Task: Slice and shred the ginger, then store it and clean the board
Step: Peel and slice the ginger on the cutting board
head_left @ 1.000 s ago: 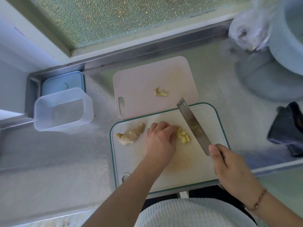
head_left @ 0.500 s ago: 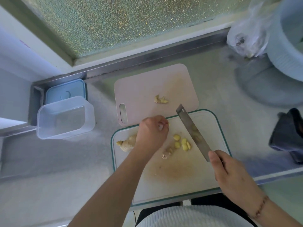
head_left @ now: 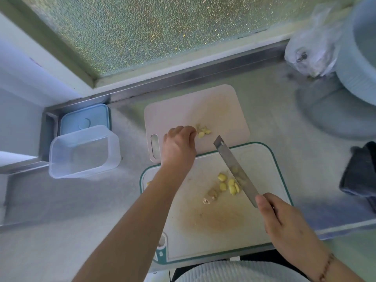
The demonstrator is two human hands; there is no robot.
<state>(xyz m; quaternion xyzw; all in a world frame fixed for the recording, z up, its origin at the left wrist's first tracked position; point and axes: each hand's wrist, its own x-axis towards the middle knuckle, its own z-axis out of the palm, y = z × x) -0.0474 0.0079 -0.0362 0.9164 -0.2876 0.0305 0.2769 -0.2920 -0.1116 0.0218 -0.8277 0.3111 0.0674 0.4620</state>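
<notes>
The left hand (head_left: 179,143) had moved from the green-rimmed board (head_left: 280,165) up to the pink board (head_left: 183,106), fingers curled at the ginger scraps (head_left: 204,131), apparently setting trimmings aside; whether it still pinched a piece could not be told. The right hand (head_left: 284,222) gripped the cleaver (head_left: 236,169) beside the ginger slices (head_left: 227,183).

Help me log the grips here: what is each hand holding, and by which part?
The right hand grips the steel cleaver by its hidden handle. The left hand reaches the ginger pieces; its grip cannot be told.
</notes>
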